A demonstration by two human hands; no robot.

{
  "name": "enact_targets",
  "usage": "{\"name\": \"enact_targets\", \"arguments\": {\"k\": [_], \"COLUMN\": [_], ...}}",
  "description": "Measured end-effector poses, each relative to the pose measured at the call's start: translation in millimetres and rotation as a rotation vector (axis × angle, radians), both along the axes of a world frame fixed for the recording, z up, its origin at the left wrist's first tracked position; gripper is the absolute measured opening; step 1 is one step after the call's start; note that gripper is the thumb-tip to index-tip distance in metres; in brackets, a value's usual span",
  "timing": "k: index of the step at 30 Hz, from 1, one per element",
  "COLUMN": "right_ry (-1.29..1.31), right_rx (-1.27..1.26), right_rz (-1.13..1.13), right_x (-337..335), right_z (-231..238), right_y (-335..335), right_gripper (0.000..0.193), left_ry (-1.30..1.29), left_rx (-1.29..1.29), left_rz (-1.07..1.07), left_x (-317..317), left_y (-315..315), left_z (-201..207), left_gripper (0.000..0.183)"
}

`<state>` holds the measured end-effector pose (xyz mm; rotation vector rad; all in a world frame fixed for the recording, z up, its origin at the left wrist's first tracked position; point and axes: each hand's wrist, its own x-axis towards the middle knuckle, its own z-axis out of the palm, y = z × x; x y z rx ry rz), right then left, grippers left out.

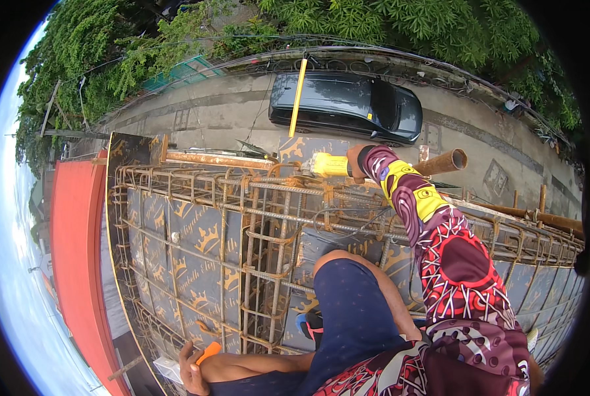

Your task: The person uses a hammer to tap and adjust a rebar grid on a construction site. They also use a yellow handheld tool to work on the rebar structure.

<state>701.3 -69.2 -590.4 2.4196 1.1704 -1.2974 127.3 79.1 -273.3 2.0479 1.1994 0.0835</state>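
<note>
The right hand (356, 164) is mostly hidden: only its back and wrist show above the patterned sleeve (440, 244), and the fingers are behind the yellow tool (330, 165) that it closes around. What kind of tool this is I cannot tell; only a short, blocky yellow body is visible, with its left end touching the top of the rebar cage (268, 224). A yellow tape measure blade (298, 98) rises from near that point, straight and narrow, across the dark car (347, 105) parked on the concrete road behind the cage.

The left hand (190, 371) is at the near lower corner of the rebar cage, partly cut off by the picture's edge. It is curled loosely around a small orange object (208, 352); only one end of this object shows, so its kind is not clear, and how tight the hold is I cannot say.

The rebar cage is rusty brown, built of long bars and many square stirrups, and it lies on dark formwork panels (196, 244) with a gold crown pattern. A rusty steel pipe (443, 162) passes behind the right hand, just beyond the far side of the cage, and its open end points to the right. The person's knee in dark blue shorts (351, 297) covers the near middle part of the cage. Left of the cage a red roof (77, 264) runs along the formwork edge.
</note>
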Motion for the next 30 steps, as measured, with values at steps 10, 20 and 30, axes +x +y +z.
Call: {"name": "enact_targets", "arguments": {"k": [10, 20, 30], "right_ry": [-0.005, -0.008, -0.005], "right_rx": [-0.019, 0.013, -0.005], "right_rz": [-0.004, 0.01, 0.005], "right_x": [-1, 0, 1], "right_z": [-1, -7, -7], "right_y": [1, 8, 3], "right_gripper": [0.053, 0.051, 0.054], "left_ry": [-0.013, -0.012, -0.012], "left_rx": [0.002, -0.005, -0.008], "left_rz": [-0.001, 0.013, 0.033], "left_x": [-1, -1, 1], "left_y": [0, -4, -4], "left_z": [0, 2, 1], "left_gripper": [0.069, 0.07, 0.072]}}
